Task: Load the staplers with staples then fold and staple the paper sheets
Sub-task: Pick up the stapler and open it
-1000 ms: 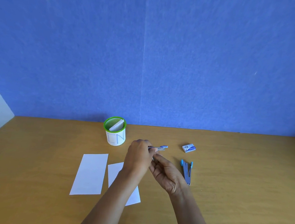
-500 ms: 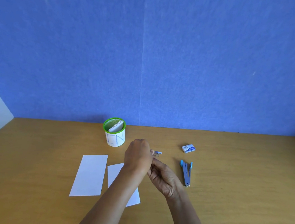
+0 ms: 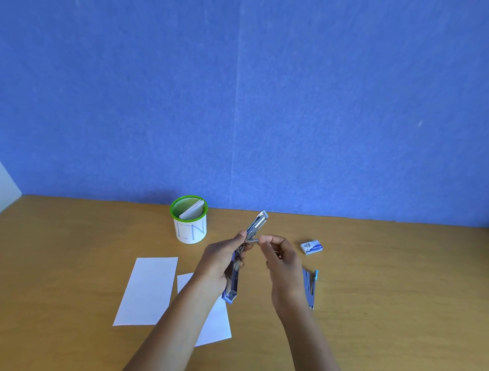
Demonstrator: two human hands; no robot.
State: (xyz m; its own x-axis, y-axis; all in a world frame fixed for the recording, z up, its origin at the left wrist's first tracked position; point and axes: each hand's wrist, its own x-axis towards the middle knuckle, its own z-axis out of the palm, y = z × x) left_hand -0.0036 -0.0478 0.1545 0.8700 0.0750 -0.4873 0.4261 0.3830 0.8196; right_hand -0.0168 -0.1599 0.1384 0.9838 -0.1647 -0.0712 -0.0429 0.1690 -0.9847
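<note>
Nearest you, 2 paper sheets (image 3: 148,291) lie on the table (image 3: 403,317), down and left of the opened stapler (image 3: 233,285). Your left hand (image 3: 220,261) grips that stapler in mid-air, with its metal arm angled up and away. Your right hand (image 3: 282,261) pinches at its hinge; whether it holds staples, you cannot tell. Right of the opened stapler lies a second stapler (image 3: 308,288), and further back the staple box (image 3: 311,247). Left and beyond stands the green-rimmed cup (image 3: 189,230).
</note>
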